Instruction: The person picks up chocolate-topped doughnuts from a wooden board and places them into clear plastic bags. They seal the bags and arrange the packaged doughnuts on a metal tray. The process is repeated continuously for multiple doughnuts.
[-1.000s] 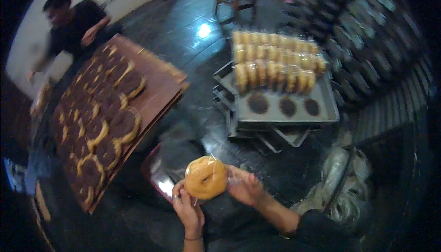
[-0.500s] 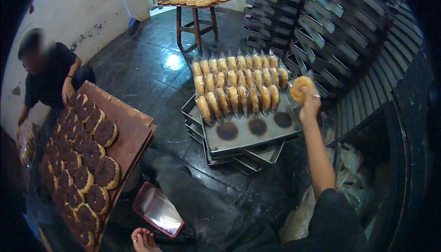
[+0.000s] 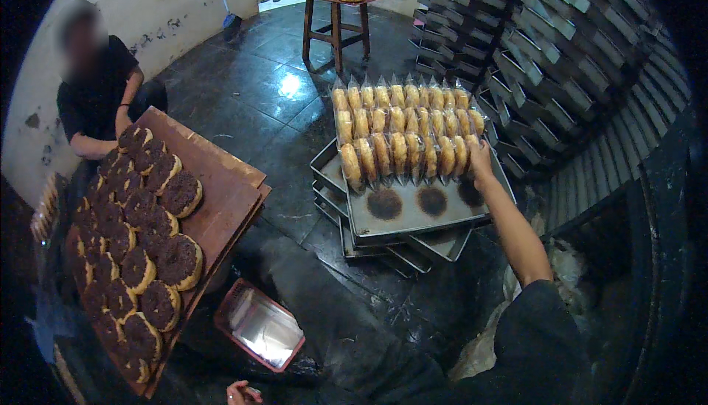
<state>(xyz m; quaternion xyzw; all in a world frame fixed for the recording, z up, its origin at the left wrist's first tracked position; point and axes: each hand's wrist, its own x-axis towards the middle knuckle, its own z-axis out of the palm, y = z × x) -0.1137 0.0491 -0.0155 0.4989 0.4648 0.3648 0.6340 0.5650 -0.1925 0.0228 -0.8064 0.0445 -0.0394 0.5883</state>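
Observation:
At the right end of the front row, my right hand [image 3: 480,160] grips a plastic-bagged doughnut [image 3: 473,144], its fingers partly hidden behind it. Three rows of bagged doughnuts [image 3: 402,156] stand on edge, packed side by side on a metal baking tray [image 3: 407,222]. Dark round stains mark the tray's near part. My left hand [image 3: 243,392] is low at the bottom edge, only partly in view, with loosely bent fingers and nothing visible in them. Just above it lies a red-rimmed shallow container [image 3: 223,309] with clear plastic bags [image 3: 262,331] inside.
On the left, a brown board [image 3: 210,172] carries chocolate-topped doughnuts [image 3: 140,268]; a person [image 3: 99,95] sits behind it. More trays [image 3: 435,246] lie crookedly under the top one. Tall tray stacks [image 3: 568,66] rise at right. A wooden stool table [image 3: 335,29] stands far back.
My right hand has lowered the bagged doughnut from beside the tray to the front row's right end. The view has shifted, and the other person's arm has moved.

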